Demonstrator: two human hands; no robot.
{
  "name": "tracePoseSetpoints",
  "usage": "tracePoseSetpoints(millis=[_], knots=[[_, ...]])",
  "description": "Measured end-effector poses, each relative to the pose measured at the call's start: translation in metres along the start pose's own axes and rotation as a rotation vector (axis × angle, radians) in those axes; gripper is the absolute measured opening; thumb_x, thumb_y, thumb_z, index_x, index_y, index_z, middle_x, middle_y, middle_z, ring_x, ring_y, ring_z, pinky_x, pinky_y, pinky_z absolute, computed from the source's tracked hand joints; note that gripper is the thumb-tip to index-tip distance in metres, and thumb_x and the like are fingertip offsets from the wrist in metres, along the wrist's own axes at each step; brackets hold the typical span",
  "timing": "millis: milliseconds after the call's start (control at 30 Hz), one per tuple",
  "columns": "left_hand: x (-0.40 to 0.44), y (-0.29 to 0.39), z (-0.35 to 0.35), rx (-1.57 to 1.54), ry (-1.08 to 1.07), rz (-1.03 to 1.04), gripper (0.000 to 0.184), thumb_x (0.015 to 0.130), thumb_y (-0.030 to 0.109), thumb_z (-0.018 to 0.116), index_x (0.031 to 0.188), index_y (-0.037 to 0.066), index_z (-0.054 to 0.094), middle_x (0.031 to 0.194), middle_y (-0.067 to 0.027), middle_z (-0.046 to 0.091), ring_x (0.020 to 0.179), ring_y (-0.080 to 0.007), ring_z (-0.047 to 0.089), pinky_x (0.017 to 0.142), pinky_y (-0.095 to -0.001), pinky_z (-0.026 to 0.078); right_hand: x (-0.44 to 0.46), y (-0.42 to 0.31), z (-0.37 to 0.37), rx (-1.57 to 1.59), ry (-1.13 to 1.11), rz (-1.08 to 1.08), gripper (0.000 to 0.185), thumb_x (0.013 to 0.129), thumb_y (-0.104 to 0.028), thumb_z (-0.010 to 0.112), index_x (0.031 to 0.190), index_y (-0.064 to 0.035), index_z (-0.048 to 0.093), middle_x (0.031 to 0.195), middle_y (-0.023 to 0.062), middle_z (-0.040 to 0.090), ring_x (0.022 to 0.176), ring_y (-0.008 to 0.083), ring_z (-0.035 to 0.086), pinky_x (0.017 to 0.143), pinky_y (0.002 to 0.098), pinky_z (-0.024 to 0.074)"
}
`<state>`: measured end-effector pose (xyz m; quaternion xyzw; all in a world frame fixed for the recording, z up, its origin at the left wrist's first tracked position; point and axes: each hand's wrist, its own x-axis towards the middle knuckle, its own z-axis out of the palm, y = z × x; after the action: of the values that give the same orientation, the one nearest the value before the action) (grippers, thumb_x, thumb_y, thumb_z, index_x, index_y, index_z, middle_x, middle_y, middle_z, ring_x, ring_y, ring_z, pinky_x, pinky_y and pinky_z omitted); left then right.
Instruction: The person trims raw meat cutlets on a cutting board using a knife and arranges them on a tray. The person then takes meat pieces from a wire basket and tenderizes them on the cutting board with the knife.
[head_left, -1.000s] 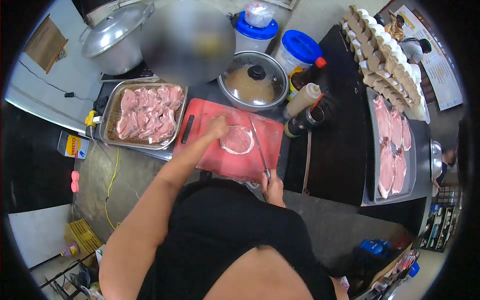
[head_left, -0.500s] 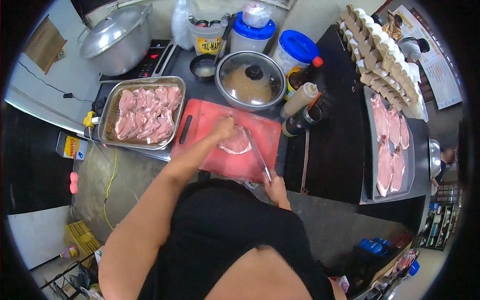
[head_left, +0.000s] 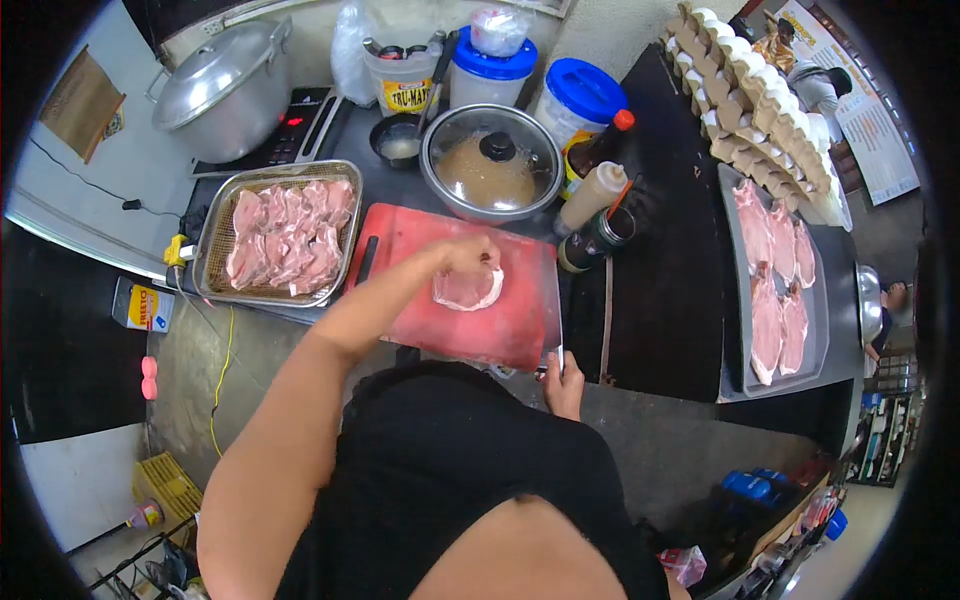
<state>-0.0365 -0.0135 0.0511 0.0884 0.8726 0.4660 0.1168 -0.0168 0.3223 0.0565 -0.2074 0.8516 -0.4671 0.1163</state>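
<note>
A pink pork chop (head_left: 466, 289) with a pale fat rim lies on the red cutting board (head_left: 420, 330). My left hand (head_left: 470, 254) is closed at the chop's far end, fingers curled against the meat and hiding that part. Near the front right corner of the board, my right hand (head_left: 564, 386) grips a knife (head_left: 560, 312). Its narrow blade points away from me along the board's right edge, apart from the chop.
Left of the board stands a wire-lined tray (head_left: 352, 215) of pork chops. Behind it are a glass-lidded bowl (head_left: 450, 185), a small black pan (head_left: 385, 150) and bottles (head_left: 592, 197). At right are a tray (head_left: 815, 345) of chops and stacked egg cartons (head_left: 750, 125).
The knife has moved right, from beside the chop to the board's right edge. My left hand has turned and shifted slightly right at the chop's far end.
</note>
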Motion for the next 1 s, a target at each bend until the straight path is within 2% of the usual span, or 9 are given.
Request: tracePoseSetpoints(millis=[100, 200, 267, 400, 500, 600, 700, 833, 1000], knots=[[-0.003, 0.042, -0.031, -0.219, -0.066, 0.1, 0.01, 0.072, 0.003, 0.064, 0.081, 0.003, 0.06, 0.074, -0.0003, 0.057, 0.074, -0.0087, 0.051, 0.069, -0.0268, 0.043, 0.001, -0.006, -0.006, 0.096, -0.025, 0.12, 0.027, 0.091, -0.024, 0.049, 0.085, 0.002, 0.053, 0.063, 0.0187, 0.054, 0.056, 0.0219, 0.053, 0.055, 0.0379, 0.0415], [-0.014, 0.088, -0.055, -0.283, -0.006, 0.199, 0.009, 0.073, 0.0, 0.063, 0.081, 0.003, 0.059, 0.075, 0.0003, 0.056, 0.074, -0.0084, 0.05, 0.068, -0.0271, 0.043, 0.008, -0.012, -0.008, 0.091, -0.027, 0.156, 0.028, 0.091, -0.024, 0.049, 0.083, 0.0021, 0.053, 0.063, 0.0175, 0.055, 0.057, 0.0187, 0.051, 0.056, 0.0382, 0.0414], [-0.023, 0.093, -0.053, -0.271, 0.06, 0.239, 0.011, 0.072, 0.001, 0.064, 0.082, 0.003, 0.06, 0.076, -0.0013, 0.057, 0.074, -0.0092, 0.051, 0.068, -0.0273, 0.043, 0.011, -0.019, -0.01, 0.044, -0.034, 0.141, 0.029, 0.091, -0.026, 0.049, 0.083, 0.0021, 0.052, 0.064, 0.0187, 0.055, 0.057, 0.0221, 0.053, 0.056, 0.0387, 0.0416], [-0.064, 0.049, -0.007, 0.545, 0.319, 0.284, 0.017, 0.07, 0.008, 0.065, 0.086, 0.004, 0.064, 0.086, -0.0086, 0.062, 0.083, -0.0253, 0.06, 0.076, -0.033, 0.046, 0.009, -0.022, -0.005, -0.044, -0.073, 0.095, 0.03, 0.09, -0.027, 0.05, 0.084, 0.0019, 0.053, 0.066, 0.0229, 0.056, 0.06, 0.035, 0.058, 0.056, 0.0409, 0.042], [-0.089, 0.002, 0.025, 0.463, 0.182, 0.079, 0.019, 0.071, 0.011, 0.064, 0.089, 0.004, 0.064, 0.092, -0.0121, 0.063, 0.088, -0.0311, 0.06, 0.08, -0.0371, 0.047, 0.001, -0.007, 0.007, -0.153, -0.079, -0.043, 0.027, 0.09, -0.025, 0.051, 0.08, 0.0001, 0.053, 0.053, 0.0094, 0.051, 0.047, 0.0163, 0.052, 0.045, 0.0326, 0.0395], [-0.081, -0.021, 0.047, 0.193, 0.535, -0.337, 0.018, 0.07, 0.016, 0.065, 0.085, 0.006, 0.065, 0.094, -0.0141, 0.063, 0.089, -0.033, 0.059, 0.076, -0.0439, 0.046, -0.006, -0.014, 0.01, -0.199, -0.158, -0.075, 0.026, 0.09, -0.026, 0.051, 0.082, -0.0006, 0.053, 0.054, 0.0127, 0.052, 0.048, 0.0182, 0.054, 0.047, 0.035, 0.0398], [-0.051, -0.013, 0.042, -0.011, 0.593, -0.563, 0.023, 0.068, 0.019, 0.068, 0.085, 0.004, 0.064, 0.097, -0.0169, 0.063, 0.093, -0.0333, 0.06, 0.079, -0.0437, 0.048, -0.003, -0.026, 0.013, -0.184, -0.166, -0.051, 0.026, 0.089, -0.024, 0.052, 0.079, -0.0002, 0.051, 0.055, 0.0179, 0.05, 0.049, 0.0288, 0.055, 0.048, 0.0379, 0.0386], [-0.028, 0.02, 0.042, 0.252, 0.632, -0.713, 0.029, 0.062, 0.02, 0.071, 0.086, 0.004, 0.063, 0.088, -0.0177, 0.064, 0.086, -0.0324, 0.062, 0.075, -0.0416, 0.05, 0.0, -0.028, 0.01, -0.249, -0.215, -0.042, 0.023, 0.088, -0.025, 0.052, 0.093, -0.0031, 0.054, 0.066, 0.0244, 0.057, 0.068, 0.0433, 0.057, 0.055, 0.0477, 0.0419], [-0.026, -0.014, 0.05, 0.098, 0.774, -0.722, 0.029, 0.059, 0.015, 0.072, 0.085, 0.005, 0.064, 0.085, -0.0162, 0.065, 0.085, -0.0289, 0.064, 0.075, -0.0386, 0.05, -0.008, -0.05, 0.007, -0.173, -0.136, -0.187, 0.017, 0.087, -0.019, 0.054, 0.093, -0.0037, 0.051, 0.071, 0.0241, 0.058, 0.067, 0.0438, 0.057, 0.056, 0.0479, 0.0423]])
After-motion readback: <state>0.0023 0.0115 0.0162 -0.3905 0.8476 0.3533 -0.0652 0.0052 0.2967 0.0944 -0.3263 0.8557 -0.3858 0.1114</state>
